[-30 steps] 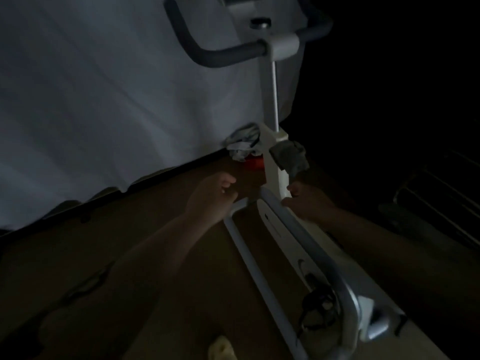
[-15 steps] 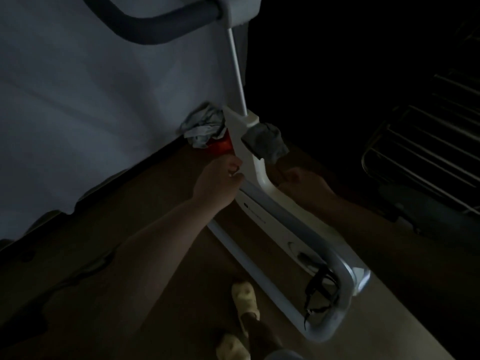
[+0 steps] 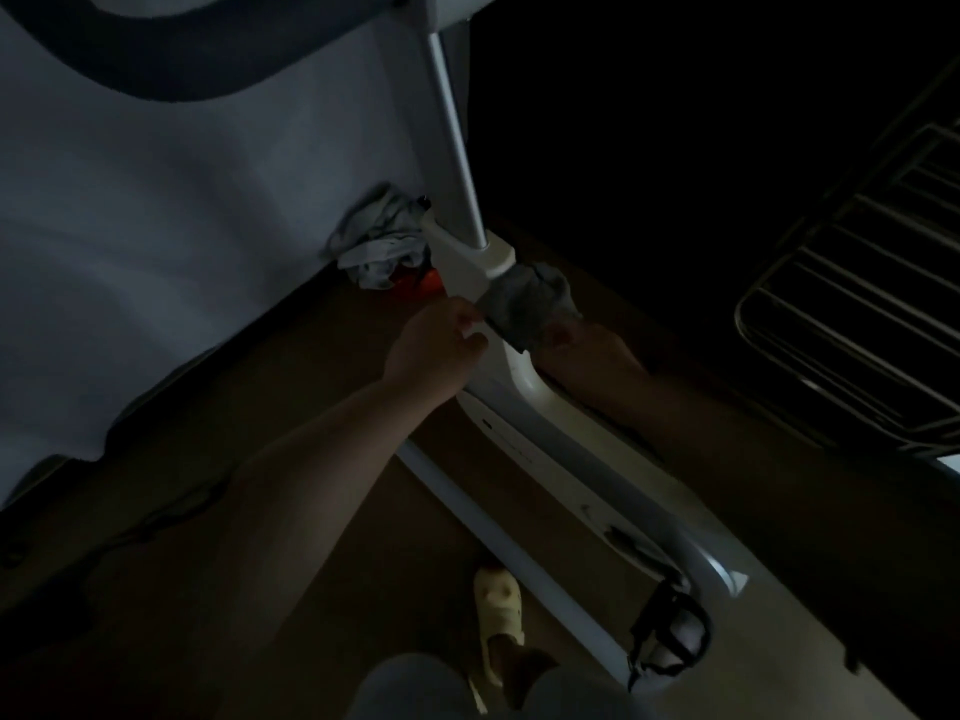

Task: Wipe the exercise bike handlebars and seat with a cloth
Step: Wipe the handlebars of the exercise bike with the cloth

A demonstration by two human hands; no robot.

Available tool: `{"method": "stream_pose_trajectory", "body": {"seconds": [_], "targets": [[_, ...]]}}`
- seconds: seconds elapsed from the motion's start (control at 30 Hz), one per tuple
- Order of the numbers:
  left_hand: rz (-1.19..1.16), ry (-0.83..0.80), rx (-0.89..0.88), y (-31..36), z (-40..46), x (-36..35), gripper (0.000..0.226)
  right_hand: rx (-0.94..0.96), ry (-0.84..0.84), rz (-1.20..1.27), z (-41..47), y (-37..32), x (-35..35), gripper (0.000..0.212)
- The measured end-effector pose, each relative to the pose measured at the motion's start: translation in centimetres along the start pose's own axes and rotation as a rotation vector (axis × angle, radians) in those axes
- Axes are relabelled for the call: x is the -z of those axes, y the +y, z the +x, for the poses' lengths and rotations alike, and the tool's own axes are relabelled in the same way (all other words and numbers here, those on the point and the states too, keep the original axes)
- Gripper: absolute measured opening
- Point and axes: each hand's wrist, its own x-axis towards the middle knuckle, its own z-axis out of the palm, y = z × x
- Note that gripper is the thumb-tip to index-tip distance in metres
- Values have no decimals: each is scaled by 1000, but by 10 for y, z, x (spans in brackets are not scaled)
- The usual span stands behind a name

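Very dim, underexposed, softly blurred.

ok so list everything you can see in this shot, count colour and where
exercise bike frame: 1, white, centre, running to lower right
handlebar: 1, dark grey, top left
cloth: 1, grey, draped on the frame below the post
crumpled fabric: 1, pale grey, on the floor by the bed sheet
red object: 1, partly hidden behind the frame
pedal strap: 1, black, lower right
wire rack: 1, dark, right
slipper: 1, pale yellow, bottom centre
left hand: on the frame, fingers curled
right hand: beside the cloth, grip unclear
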Motion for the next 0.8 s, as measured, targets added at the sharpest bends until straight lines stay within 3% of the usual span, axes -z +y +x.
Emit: {"method": "stream_pose_trajectory", "body": {"seconds": [0.1,0.2,0.37,0.43,0.5,0.6,0.67,0.73,0.8], "targets": [[-8,-39,9,-7,18,4,21,-1,17,-42,20,-10,-3,31],[-12,-56,3,-15,40,3,8,-26,49,-5,49,-8,-10,36],[3,-148,-56,-19,75,-5,12,-57,93,102,81,-4,-20,34],[-28,-153,-89,-21,84,-9,13,-30,142,153,90,0,-24,35],[-81,-165,-97,-21,90,-13,16,-31,252,50,98,6,-26,39],[-115,-184,-71,-22,91,-16,23,-252,288,-64,107,19,-31,57],[-108,-190,-88,-25,90,-19,22,-411,188,87,110,24,-35,63],[-117,-193,-98,-29,90,-21,20,-452,120,322,108,25,-36,50],[-105,-187,-102,-32,88,-22,20,-436,121,406,103,25,-35,42]]}}
